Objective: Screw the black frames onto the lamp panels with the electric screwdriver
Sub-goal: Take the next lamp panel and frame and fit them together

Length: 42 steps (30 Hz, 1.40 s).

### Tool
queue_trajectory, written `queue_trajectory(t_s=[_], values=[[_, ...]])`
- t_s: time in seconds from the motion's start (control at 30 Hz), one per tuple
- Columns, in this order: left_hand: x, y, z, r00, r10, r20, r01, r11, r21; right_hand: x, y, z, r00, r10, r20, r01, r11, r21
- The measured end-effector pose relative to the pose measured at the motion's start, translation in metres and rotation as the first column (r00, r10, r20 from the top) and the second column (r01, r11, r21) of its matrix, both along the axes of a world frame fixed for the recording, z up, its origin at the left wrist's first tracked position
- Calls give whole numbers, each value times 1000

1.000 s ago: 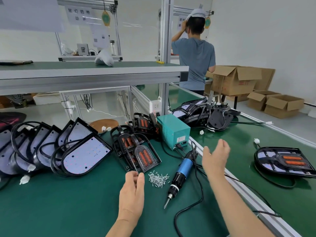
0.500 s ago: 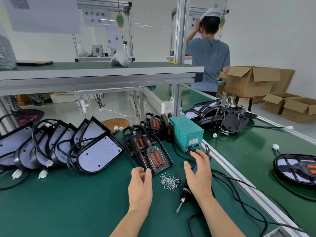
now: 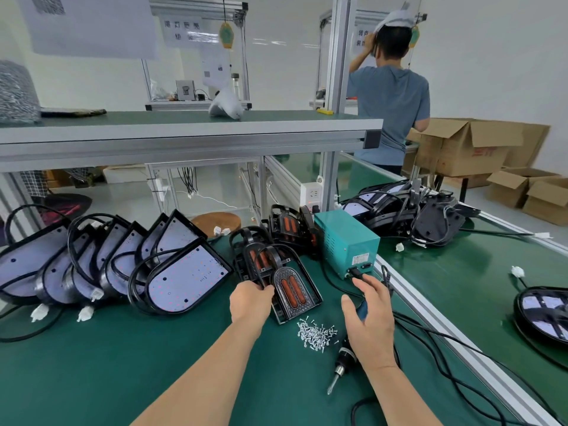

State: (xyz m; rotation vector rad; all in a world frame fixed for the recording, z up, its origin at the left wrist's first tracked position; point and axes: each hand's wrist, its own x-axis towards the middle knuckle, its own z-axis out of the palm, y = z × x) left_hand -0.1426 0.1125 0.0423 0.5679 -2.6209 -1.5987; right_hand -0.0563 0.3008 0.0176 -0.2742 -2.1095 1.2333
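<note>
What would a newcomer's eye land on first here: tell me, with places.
Centre front, the left hand grips the front black frame, and the right hand curls over the electric screwdriver lying on the green mat, with a pile of screws between them. To the left leans a row of white lamp panels; behind stands a teal power box.

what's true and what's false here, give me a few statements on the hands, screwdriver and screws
1. The screws lie in a loose pile between the left hand and the right hand. True.
2. The electric screwdriver hangs from an overhead hook. False: it lies on the green table under the right hand.
3. The left hand grips a black frame with orange strips. True.
4. The teal box stands left of the lamp panels. False: it stands to their right, past the frames.
</note>
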Motion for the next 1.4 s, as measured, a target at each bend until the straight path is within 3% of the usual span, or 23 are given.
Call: queue_trajectory(t_s=[0.33, 0.4, 0.57, 0.73, 0.8, 0.87, 0.93, 1.0, 1.13, 1.3, 1.4], values=[[31, -11, 11, 998, 18, -58, -2, 964, 266, 8, -27, 22, 993, -8, -118, 8, 1000, 6], [37, -14, 12, 996, 53, -75, -24, 937, 348, 12, -47, 30, 997, 40, -67, -40, 999, 9], [53, -20, 10, 991, 98, -92, -38, 861, 507, 14, -96, 36, 940, 224, 258, -204, 974, -102], [61, -33, 3, 993, 53, -110, 18, 830, 558, 14, -121, 30, 938, 251, 240, -170, 934, -313], [63, -45, -1, 986, 104, -132, -17, 842, 539, 14, -123, 30, 943, 279, 182, -180, 886, -428], [60, -66, -5, 942, 298, -157, -197, 866, 460, 12, -121, 30, 949, 288, 131, -185, 841, -508], [52, -91, -7, 835, 522, -175, -433, 819, 377, 11, -117, 29, 951, 293, 93, -192, 802, -565], [41, -114, -6, 751, 640, -162, -574, 754, 318, 11, -113, 28, 953, 291, 86, -188, 787, -587], [23, -139, -4, 805, 586, -93, -560, 801, 211, 14, -107, 27, 956, 281, 84, -173, 772, -612], [12, -152, -8, 834, 539, -120, -528, 842, 108, 15, -103, 25, 955, 288, 65, -178, 737, -652], [8, -155, -9, 856, 516, -39, -512, 855, 80, 15, -101, 25, 955, 295, 25, -201, 708, -677]])
